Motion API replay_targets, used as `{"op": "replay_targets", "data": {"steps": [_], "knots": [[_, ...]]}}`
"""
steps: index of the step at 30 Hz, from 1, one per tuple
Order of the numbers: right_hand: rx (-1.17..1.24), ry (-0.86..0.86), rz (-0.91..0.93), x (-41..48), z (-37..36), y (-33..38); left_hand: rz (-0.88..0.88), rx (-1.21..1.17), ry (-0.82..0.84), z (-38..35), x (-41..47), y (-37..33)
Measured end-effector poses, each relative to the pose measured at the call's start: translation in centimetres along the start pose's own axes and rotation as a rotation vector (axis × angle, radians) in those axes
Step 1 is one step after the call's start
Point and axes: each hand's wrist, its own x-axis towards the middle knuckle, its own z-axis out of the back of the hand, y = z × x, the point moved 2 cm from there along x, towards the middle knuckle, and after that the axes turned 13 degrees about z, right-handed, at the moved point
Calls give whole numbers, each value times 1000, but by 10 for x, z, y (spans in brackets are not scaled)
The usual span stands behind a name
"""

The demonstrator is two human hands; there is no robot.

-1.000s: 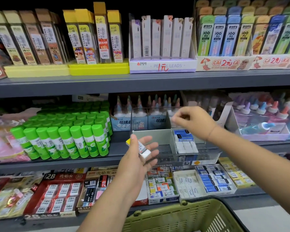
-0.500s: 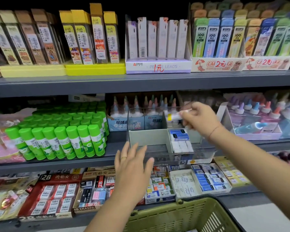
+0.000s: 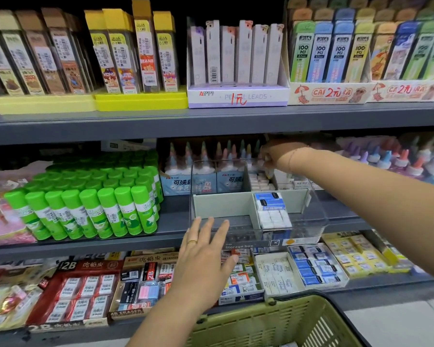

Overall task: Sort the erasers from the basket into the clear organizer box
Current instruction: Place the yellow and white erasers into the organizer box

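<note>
The clear organizer box stands on the middle shelf, split by grey dividers. Blue-sleeved and white erasers fill its front middle compartment, and more white erasers lie in a rear one. My right hand reaches over the rear compartment with curled fingers pinching a small eraser, mostly hidden. My left hand hovers flat in front of the box's near left corner, fingers straight and holding nothing. The olive green basket sits at the bottom edge.
Green glue sticks crowd the shelf left of the box; glue bottles stand behind it and to the right. Packaged erasers fill the lower shelf. Pencil lead boxes line the upper shelf above my right hand.
My left hand held a small eraser a second ago; it now holds nothing and is flat. My right hand took an eraser and moved deeper, over the box's rear compartment.
</note>
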Motion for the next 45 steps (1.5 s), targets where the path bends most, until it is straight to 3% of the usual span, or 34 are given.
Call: {"op": "replay_targets", "data": {"steps": [9, 16, 22, 36, 45], "knots": [[25, 38, -85, 7, -11, 10, -17, -20, -3, 0, 0, 1], [300, -92, -136, -8, -21, -20, -14, -8, -18, -1, 0, 2], [294, -45, -102, -3, -18, -23, -11, -15, -7, 0, -1, 0], [-117, 51, -24, 16, -11, 15, -20, -22, 1, 2, -1, -1], [10, 23, -54, 21, -4, 21, -39, -14, -5, 1, -2, 0]]}}
